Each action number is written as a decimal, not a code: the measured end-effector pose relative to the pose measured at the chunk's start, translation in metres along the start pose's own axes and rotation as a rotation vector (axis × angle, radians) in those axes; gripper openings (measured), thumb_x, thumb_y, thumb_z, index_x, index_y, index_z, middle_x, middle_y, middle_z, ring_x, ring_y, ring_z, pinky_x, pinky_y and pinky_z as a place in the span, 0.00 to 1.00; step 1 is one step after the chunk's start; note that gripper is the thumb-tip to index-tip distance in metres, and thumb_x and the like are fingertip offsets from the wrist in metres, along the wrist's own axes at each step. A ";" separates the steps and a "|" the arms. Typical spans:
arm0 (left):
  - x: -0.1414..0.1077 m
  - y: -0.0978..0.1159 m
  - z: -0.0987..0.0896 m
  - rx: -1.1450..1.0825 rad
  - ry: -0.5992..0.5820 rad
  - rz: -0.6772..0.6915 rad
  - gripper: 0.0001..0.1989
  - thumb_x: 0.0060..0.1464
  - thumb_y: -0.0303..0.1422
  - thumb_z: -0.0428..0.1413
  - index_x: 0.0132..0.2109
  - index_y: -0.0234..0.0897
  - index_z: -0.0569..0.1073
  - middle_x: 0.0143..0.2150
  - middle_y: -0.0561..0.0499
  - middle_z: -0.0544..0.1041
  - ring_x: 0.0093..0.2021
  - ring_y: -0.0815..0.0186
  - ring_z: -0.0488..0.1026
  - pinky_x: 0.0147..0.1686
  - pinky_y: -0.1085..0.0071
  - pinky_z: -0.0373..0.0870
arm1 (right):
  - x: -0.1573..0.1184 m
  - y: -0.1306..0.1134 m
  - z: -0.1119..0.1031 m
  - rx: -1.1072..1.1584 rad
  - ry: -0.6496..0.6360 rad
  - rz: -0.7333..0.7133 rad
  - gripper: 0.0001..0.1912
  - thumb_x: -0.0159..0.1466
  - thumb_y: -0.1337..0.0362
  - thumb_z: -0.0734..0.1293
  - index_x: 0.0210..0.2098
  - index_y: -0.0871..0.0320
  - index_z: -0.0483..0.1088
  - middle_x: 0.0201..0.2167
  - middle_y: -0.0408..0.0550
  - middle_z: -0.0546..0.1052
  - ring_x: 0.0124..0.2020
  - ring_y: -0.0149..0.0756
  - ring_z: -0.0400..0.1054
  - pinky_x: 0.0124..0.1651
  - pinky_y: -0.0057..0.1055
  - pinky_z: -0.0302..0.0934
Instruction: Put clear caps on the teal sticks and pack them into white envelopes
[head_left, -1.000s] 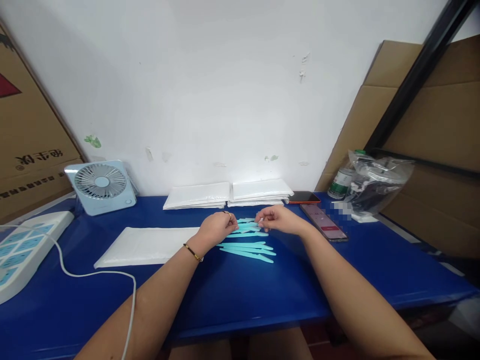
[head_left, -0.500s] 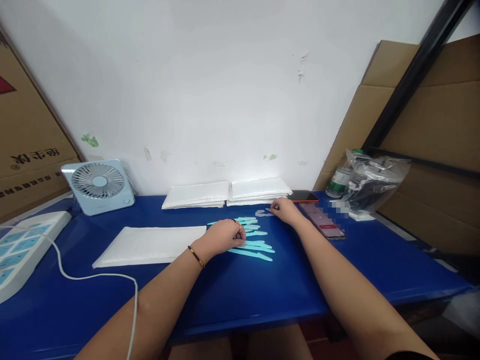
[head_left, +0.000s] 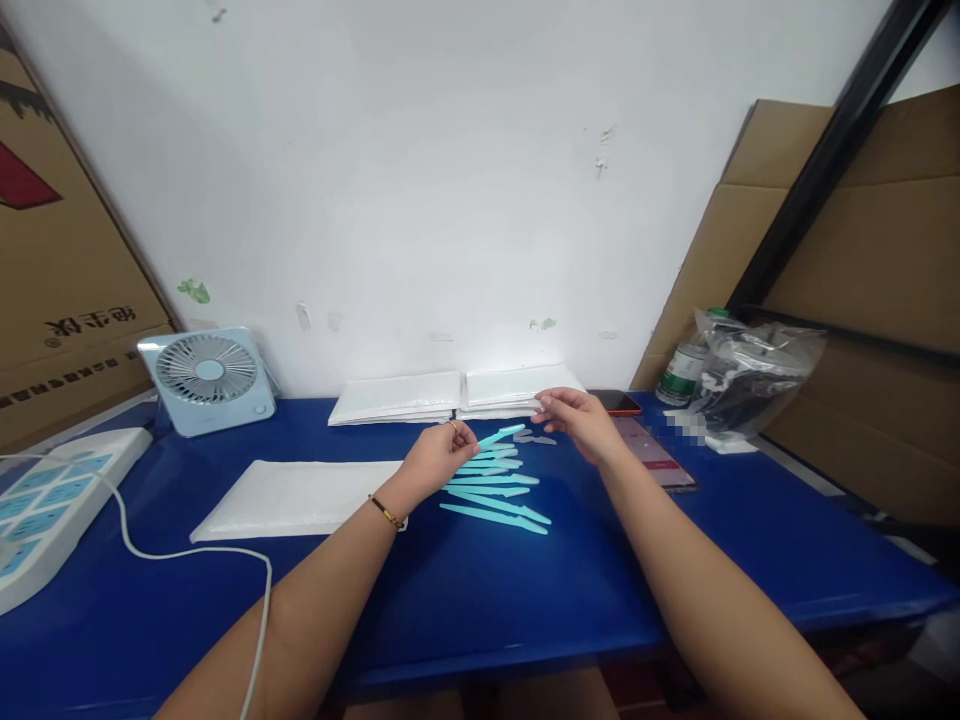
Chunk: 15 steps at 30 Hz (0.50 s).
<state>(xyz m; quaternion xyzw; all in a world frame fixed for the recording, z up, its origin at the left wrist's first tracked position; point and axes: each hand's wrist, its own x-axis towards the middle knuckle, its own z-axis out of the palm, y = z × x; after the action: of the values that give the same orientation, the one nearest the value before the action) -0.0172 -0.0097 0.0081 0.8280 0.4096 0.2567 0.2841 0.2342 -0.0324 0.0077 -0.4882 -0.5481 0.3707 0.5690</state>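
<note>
Behind, white packets [head_left: 397, 390] line the tabletop's [head_left: 487, 610] far edge, the left hand [head_left: 437, 457] pinching a teal stick [head_left: 502, 436] slanted far-right, the right hand [head_left: 574, 415] half-curled, hold unclear.

We can read no word with certainty. On the cardboard box [head_left: 71, 255] at far left we see large dark characters [head_left: 91, 320], seemingly upside down, with a small circled mark at their left end; the smaller row [head_left: 56, 378] beneath stays illegible. At right, we find the bottle's label [head_left: 681, 375] and phone's screen [head_left: 649, 448] too small to decipher.
</note>
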 end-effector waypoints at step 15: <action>0.004 -0.006 0.000 -0.173 -0.009 -0.038 0.15 0.48 0.43 0.53 0.34 0.34 0.71 0.28 0.52 0.71 0.28 0.69 0.66 0.26 0.74 0.61 | -0.010 -0.007 0.022 -0.224 -0.101 -0.141 0.17 0.57 0.51 0.65 0.36 0.59 0.70 0.25 0.44 0.70 0.26 0.31 0.65 0.31 0.28 0.62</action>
<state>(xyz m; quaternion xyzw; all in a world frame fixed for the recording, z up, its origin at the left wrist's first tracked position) -0.0184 -0.0035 0.0050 0.7936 0.4004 0.2819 0.3611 0.2100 -0.0408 0.0104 -0.4895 -0.6469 0.2904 0.5075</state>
